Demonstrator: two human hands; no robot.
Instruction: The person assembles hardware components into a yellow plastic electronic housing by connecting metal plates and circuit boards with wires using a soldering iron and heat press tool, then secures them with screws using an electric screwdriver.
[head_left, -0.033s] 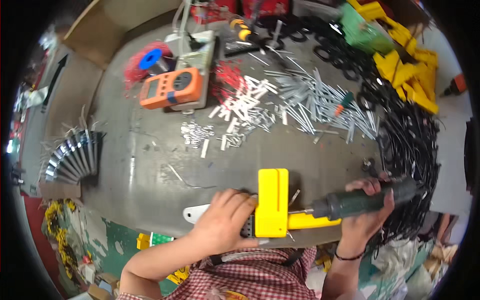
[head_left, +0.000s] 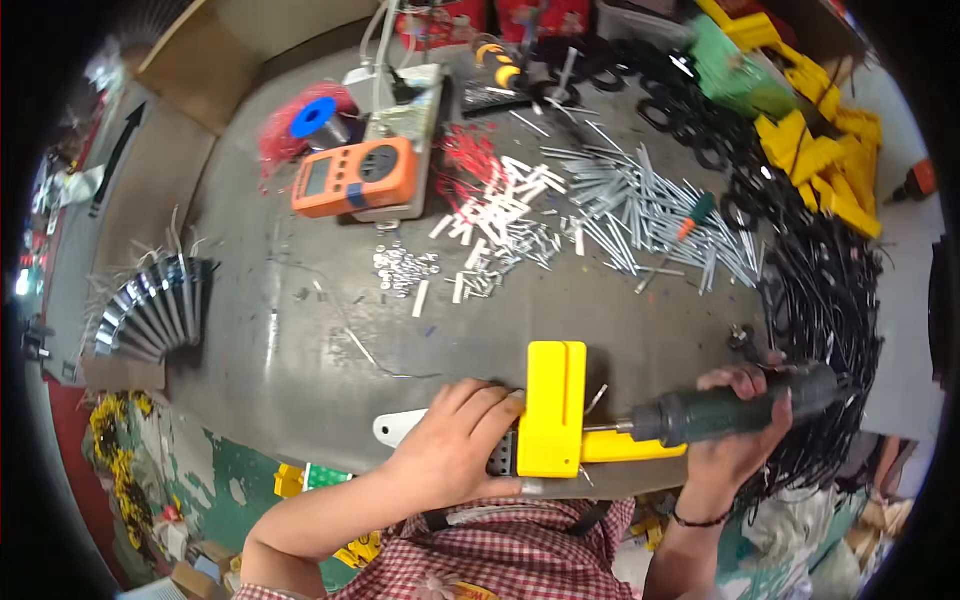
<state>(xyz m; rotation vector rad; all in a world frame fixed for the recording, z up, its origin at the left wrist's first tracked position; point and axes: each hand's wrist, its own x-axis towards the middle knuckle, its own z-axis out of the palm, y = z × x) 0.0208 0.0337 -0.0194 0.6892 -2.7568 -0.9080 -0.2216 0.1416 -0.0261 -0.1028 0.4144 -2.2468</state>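
Observation:
My left hand (head_left: 450, 440) is closed on a yellow plastic housing (head_left: 553, 400) at the table's near edge. A black perforated piece (head_left: 503, 455) shows beside the housing, partly under my fingers, and a pale metal tab with a hole (head_left: 393, 428) sticks out to the left of the hand. My right hand (head_left: 735, 450) wraps round a dark green electric screwdriver (head_left: 700, 412), held level. Its bit points left and meets the housing's right side; the tip is hidden there. Below the bit, a yellow arm (head_left: 635, 447) extends right from the housing.
Beyond my hands lie long metal screws (head_left: 640, 200), white tubes (head_left: 500, 210), small metal nuts (head_left: 400, 268) and red pieces (head_left: 470, 155). An orange multimeter (head_left: 355, 178) sits at the left. Black cables (head_left: 820, 290) and yellow plastic parts (head_left: 850, 170) crowd the right side.
The whole view has shifted slightly, so the scene sits a little farther right and lower. Both hands keep their holds, with the screwdriver still against the housing.

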